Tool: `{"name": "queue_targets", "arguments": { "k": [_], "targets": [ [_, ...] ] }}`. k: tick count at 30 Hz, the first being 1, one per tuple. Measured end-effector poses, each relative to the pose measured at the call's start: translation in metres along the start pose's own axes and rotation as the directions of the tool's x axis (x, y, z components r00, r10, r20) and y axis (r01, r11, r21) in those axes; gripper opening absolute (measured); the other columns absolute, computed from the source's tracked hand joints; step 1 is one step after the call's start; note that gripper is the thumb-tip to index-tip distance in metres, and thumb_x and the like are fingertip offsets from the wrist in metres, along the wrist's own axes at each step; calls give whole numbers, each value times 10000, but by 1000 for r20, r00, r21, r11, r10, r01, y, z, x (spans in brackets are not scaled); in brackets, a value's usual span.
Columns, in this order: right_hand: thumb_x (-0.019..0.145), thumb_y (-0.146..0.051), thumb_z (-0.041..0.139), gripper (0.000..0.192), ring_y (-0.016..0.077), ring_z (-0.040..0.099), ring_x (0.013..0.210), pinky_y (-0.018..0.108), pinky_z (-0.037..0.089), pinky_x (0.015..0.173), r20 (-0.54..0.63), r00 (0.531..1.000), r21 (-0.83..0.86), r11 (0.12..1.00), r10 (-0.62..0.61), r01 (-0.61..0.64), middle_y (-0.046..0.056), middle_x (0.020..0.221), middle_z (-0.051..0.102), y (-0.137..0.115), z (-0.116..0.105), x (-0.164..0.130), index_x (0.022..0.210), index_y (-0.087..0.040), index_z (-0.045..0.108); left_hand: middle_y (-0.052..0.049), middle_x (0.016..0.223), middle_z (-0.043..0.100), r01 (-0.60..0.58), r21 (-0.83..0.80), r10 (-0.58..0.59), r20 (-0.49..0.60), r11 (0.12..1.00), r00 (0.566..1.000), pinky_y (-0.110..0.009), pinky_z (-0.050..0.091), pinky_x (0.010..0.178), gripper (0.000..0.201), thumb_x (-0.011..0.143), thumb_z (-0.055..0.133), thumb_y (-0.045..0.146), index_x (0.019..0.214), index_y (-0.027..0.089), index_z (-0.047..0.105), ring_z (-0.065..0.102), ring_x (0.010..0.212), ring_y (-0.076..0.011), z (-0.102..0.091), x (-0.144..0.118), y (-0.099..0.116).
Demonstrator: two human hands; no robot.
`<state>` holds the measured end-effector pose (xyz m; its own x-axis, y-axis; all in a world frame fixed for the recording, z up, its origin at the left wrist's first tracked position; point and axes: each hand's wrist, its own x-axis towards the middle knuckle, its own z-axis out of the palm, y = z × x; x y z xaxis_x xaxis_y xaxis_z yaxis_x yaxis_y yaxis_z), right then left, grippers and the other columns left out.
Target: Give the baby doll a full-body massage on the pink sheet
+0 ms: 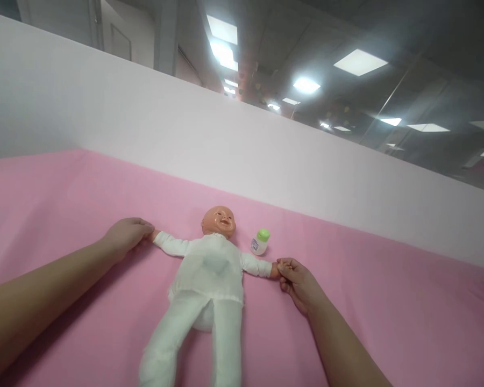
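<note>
A baby doll with a hard plastic head and a white cloth body lies on its back on a pink sheet. Both of its arms are stretched out sideways. My left hand is closed on the doll's hand at the left. At the right, my right hand pinches the doll's other hand between thumb and fingers. A small clear bottle with a green cap and a printed label lies beside the doll's head, near its arm on the right. The doll's feet are cut off by the bottom edge.
A low white wall runs behind the pink surface from left to right. Beyond it are a door and a dark ceiling with several bright light panels. Pink cloth lies bunched at the far right.
</note>
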<state>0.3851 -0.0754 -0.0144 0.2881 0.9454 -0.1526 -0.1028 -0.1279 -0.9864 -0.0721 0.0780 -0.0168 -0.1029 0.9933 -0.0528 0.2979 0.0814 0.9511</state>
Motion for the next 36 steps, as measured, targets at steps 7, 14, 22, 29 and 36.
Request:
{"name": "queue_targets", "arguments": {
  "k": [7, 14, 22, 29, 36],
  "targets": [
    [729, -573, 818, 436, 77, 399, 436, 202, 325, 400, -23, 1000, -93, 995, -21, 18, -43, 551, 530, 0, 11, 0, 762, -188, 614, 21, 505, 510, 28, 33, -29, 0, 999, 1000, -229, 280, 389, 374, 759, 707, 567, 681, 218, 598, 437, 420, -133, -7, -14, 1],
    [855, -533, 698, 397, 91, 371, 410, 204, 308, 382, -71, 997, -109, 994, -32, 24, -58, 511, 484, 5, 4, -1, 1027, -176, 697, -19, 583, 614, 51, -47, -49, 52, 998, 997, -263, 399, 442, 315, 775, 658, 492, 867, 194, 701, 543, 483, -171, -8, -4, -6],
    [768, -281, 852, 403, 143, 605, 703, 267, 580, 664, 39, 999, 109, 993, 34, -38, 37, 837, 652, -2, -8, -7, 1134, -210, 701, -86, 819, 739, 144, -323, -71, 230, 935, 971, -312, 581, 662, 544, 555, 839, 309, 1053, 146, 692, 677, 674, -198, -14, -7, -2],
    [726, -370, 893, 351, 111, 542, 621, 231, 499, 558, 92, 996, 34, 999, -3, 0, -4, 760, 608, 1, -5, -4, 951, -207, 678, -19, 672, 656, -19, -168, 32, 80, 986, 996, -230, 425, 465, 388, 643, 812, 435, 908, 171, 708, 558, 550, -148, -11, -8, -4],
    [818, -566, 722, 386, 102, 394, 456, 230, 317, 446, -15, 997, -262, 963, -74, 67, -59, 501, 470, -1, 10, -5, 765, -215, 572, 15, 544, 572, -77, -17, 76, -5, 997, 997, -230, 300, 425, 378, 773, 680, 561, 714, 192, 628, 432, 441, -121, -4, -12, 2]
  ]
}}
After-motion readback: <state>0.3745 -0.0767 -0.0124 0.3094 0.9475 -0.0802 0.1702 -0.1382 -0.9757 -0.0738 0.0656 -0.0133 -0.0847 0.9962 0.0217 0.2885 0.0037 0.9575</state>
